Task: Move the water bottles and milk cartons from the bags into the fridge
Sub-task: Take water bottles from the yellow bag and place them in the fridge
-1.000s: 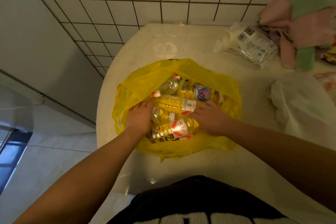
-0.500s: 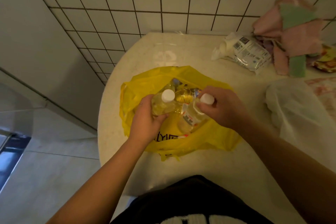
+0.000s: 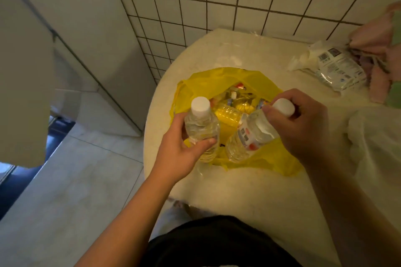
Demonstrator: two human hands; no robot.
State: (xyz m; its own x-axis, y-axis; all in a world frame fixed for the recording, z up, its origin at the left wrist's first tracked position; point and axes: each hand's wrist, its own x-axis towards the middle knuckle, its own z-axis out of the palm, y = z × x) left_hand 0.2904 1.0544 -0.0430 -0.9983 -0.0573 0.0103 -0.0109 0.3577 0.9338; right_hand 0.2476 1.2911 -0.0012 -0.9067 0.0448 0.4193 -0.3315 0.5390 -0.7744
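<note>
Above the yellow bag (image 3: 217, 80) at the left end of the bench (image 3: 238, 191), both hands now carry a load: a second ago they were down among the lying bottles, and since then each has come up with one. The left hand (image 3: 180, 154) grips the first water bottle (image 3: 201, 123) round its body, upright, white cap towards the camera. The right hand (image 3: 303, 130) holds the second water bottle (image 3: 249, 136) by the neck, fingers curled about the cap, the body tilted down and left with its red-and-white label showing. Both hang just over the bag's open mouth, so I judge the lifting-out done for this pair and the carry to the fridge the step due, though no fridge can be told for certain in this view. Counted: two bottles in hand, one per hand; at least two remaining bottles (image 3: 227, 112) lie in the bag, the exact number hidden by folds and glare; one yellow bag; one white bag (image 3: 373, 147) at the right edge, contents not visible; no milk carton seen. One printed packet (image 3: 338, 69) and some pink cloths (image 3: 377, 34) lie at the far right corner
</note>
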